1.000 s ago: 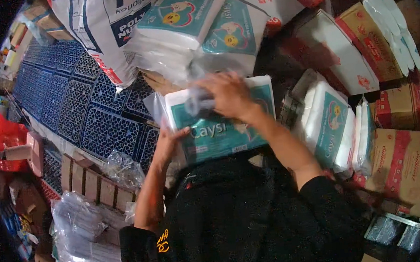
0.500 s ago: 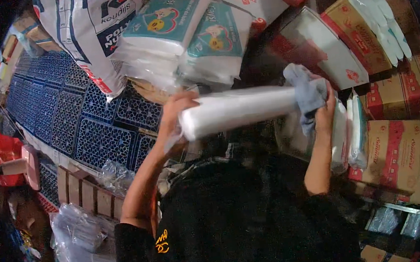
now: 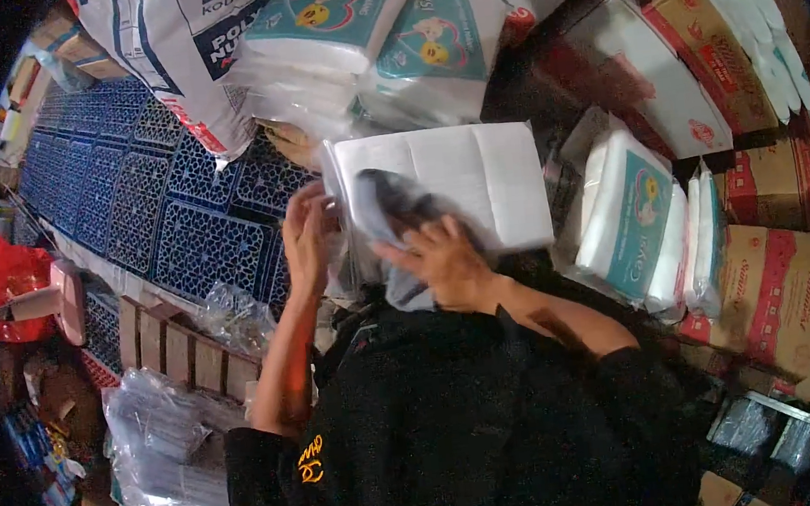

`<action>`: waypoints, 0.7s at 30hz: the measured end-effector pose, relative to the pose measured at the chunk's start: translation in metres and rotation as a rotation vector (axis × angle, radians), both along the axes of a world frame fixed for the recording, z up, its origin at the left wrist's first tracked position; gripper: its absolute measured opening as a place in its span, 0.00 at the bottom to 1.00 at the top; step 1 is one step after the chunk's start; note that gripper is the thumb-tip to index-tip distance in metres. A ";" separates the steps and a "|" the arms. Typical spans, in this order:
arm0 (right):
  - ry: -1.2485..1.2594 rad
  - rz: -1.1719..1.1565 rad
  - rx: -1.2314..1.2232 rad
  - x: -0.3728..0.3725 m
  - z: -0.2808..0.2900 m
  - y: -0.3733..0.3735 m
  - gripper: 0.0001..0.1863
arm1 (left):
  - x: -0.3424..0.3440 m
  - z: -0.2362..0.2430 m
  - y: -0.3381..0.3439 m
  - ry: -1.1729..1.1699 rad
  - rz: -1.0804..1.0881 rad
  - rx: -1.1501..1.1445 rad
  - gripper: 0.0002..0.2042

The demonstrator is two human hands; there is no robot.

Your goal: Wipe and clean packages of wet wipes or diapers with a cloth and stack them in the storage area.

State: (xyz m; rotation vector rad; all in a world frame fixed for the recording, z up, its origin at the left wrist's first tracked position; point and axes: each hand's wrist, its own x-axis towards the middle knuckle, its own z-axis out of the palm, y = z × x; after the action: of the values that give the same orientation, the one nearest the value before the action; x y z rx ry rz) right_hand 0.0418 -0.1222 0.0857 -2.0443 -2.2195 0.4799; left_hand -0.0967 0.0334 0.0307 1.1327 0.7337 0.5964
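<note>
A white pack of what look like folded tissues [image 3: 513,171], in clear plastic, lies in front of my body with a plain side up. On its left part is a grey-blue cloth [image 3: 386,202], blurred by motion. My right hand [image 3: 449,264] holds this cloth against the pack, fingers bent over it. At the pack's left edge, my left hand [image 3: 306,228] is beside the loose plastic; its fingers are smeared, so their grip is unclear. Beyond lie similar packs with teal printed fronts [image 3: 430,48], and another teal-fronted pack [image 3: 638,213] stands to the right.
A big white printed sack [image 3: 166,57] stands at the far left over dark blue patterned floor mats [image 3: 202,242]. Cardboard cartons [image 3: 774,288] are stacked along the right. Plastic-wrapped goods [image 3: 166,438] lie near left, by a wooden slatted piece [image 3: 182,345] and a red bag [image 3: 13,287].
The pack has turned from edge-on to its broad white side. My right hand has moved left with the cloth from the pack's right end onto its face. The teal-fronted pack at right is now uncovered.
</note>
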 end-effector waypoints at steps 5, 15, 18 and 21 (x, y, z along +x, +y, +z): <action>-0.028 -0.034 0.192 0.002 -0.018 0.035 0.27 | 0.032 -0.030 -0.022 0.179 0.222 0.471 0.24; -0.126 -0.740 0.073 0.078 0.011 -0.036 0.41 | 0.039 -0.026 -0.036 0.464 0.320 0.691 0.29; 0.156 -0.905 0.280 0.104 -0.001 -0.038 0.40 | 0.044 -0.052 -0.020 0.198 0.160 0.303 0.28; 0.194 -0.899 0.438 0.132 -0.024 -0.047 0.34 | 0.052 -0.027 0.012 0.016 -0.219 -0.258 0.27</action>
State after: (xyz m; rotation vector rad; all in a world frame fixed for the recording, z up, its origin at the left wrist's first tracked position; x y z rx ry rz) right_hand 0.1735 -0.1693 0.0616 -2.3015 -0.9886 0.0747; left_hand -0.0447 0.0453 0.0038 0.9627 0.6682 0.2983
